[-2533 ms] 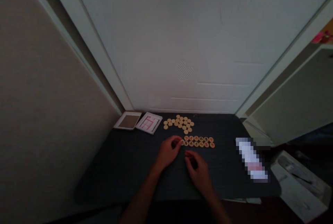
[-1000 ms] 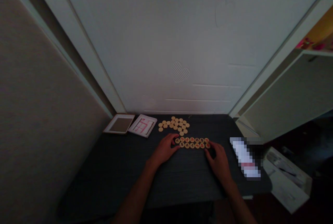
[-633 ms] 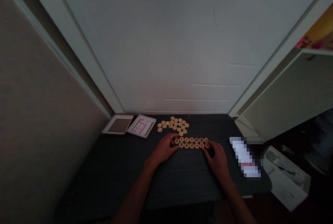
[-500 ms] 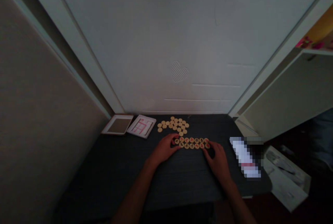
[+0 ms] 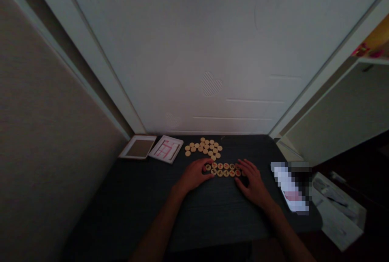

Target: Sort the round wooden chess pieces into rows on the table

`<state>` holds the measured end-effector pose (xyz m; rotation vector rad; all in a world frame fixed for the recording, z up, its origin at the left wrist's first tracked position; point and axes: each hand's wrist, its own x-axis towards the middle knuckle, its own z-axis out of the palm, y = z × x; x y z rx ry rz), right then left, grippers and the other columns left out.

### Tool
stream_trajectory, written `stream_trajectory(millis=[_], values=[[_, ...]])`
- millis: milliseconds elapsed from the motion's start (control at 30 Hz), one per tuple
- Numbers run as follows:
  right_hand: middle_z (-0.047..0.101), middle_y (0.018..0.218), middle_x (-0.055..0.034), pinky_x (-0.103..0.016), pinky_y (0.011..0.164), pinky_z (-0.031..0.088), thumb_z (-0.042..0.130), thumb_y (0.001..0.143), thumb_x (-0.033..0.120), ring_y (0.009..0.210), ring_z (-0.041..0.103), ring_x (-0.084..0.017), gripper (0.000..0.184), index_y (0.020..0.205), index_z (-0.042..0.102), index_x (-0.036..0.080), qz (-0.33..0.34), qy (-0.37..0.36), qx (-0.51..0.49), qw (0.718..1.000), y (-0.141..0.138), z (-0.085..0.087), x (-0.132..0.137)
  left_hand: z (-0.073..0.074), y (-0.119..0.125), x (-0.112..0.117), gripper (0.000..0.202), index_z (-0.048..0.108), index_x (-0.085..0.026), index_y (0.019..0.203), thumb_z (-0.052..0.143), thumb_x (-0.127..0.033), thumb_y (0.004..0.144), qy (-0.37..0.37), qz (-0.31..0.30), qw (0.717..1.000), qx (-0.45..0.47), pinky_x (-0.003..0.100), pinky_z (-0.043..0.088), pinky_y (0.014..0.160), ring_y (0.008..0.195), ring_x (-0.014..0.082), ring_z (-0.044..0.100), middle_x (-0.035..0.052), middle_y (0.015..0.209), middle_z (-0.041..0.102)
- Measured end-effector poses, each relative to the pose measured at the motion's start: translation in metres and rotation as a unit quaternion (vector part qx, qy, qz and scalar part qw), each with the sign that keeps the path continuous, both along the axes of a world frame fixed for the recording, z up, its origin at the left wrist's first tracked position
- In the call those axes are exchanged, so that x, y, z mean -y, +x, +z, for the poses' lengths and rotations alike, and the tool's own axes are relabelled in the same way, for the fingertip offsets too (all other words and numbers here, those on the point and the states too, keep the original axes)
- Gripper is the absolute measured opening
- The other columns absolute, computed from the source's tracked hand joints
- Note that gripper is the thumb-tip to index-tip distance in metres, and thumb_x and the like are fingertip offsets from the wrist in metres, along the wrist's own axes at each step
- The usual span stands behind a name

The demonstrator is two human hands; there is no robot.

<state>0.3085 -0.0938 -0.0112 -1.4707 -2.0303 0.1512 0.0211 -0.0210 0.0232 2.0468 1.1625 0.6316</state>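
Two neat rows of round wooden xiangqi pieces, marked in red and black, lie face up on the dark table. At their left end my left hand curves around the pieces, thumb and fingers apart and touching or nearly touching them. My right hand is over the right end, its fingers stretched out and its thumb below the lower row; it partly hides the last pieces there. Just behind the rows, a loose cluster of blank-faced pieces spreads out.
At the back left are an open box half and a white box part with red lines on it. A pixelated phone-like object lies at the right. Beyond the table's right edge is a white box. A pale panel rises behind the table.
My right hand has shifted from gripping the rows' right end to lying over it with fingers stretched. The left hand stays nearly in place. The view has moved slightly.
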Motion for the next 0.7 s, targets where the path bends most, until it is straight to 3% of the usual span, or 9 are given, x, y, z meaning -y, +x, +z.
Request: stream_trajectory(millis=[167, 400, 533, 700], values=[[0.058, 0.142, -0.0109, -0.057, 0.111, 0.039, 0.064, 0.091, 0.038, 0.137, 0.046, -0.033, 0.046, 0.135, 0.059, 0.025, 0.004, 0.013, -0.022, 1.0, -0.005, 0.013, -0.013, 0.002, -0.005, -0.001, 0.056, 0.064, -0.025, 0.128, 0.08, -0.029, 0.074, -0.001, -0.019, 1.0, 0.019, 0.031, 0.051, 0.081, 0.088, 0.0204, 0.066, 0.0027, 0.103, 0.071], [0.068, 0.124, -0.0101, -0.048, 0.104, 0.047, 0.057, 0.095, 0.028, 0.116, 0.062, -0.027, 0.033, 0.126, 0.064, 0.022, 0.05, -0.032, -0.016, 0.998, -0.022, 0.037, -0.086, 0.002, -0.009, -0.008, 0.037, 0.067, -0.022, 0.121, 0.066, -0.023, 0.084, -0.011, -0.012, 1.0, 0.024, 0.03, 0.052, 0.077, 0.082, 0.0178, 0.066, 0.0031, 0.097, 0.072], [0.071, 0.118, -0.0079, -0.043, 0.101, 0.049, 0.059, 0.092, 0.021, 0.113, 0.064, -0.024, 0.026, 0.116, 0.068, 0.022, 0.095, -0.042, -0.007, 0.995, -0.033, 0.037, -0.121, 0.001, -0.009, -0.008, 0.035, 0.067, -0.022, 0.12, 0.065, -0.024, 0.085, -0.011, -0.002, 0.999, 0.03, 0.03, 0.054, 0.078, 0.083, 0.0178, 0.067, 0.0036, 0.101, 0.073], [0.074, 0.105, -0.0054, -0.039, 0.093, 0.052, 0.062, 0.089, 0.018, 0.102, 0.067, -0.022, 0.016, 0.101, 0.072, 0.023, 0.123, -0.057, 0.005, 0.991, -0.037, 0.031, -0.137, 0.003, -0.014, -0.006, 0.036, 0.067, -0.022, 0.12, 0.067, -0.024, 0.084, -0.022, 0.004, 0.999, 0.04, 0.03, 0.055, 0.075, 0.079, 0.0171, 0.067, 0.0033, 0.098, 0.074]])
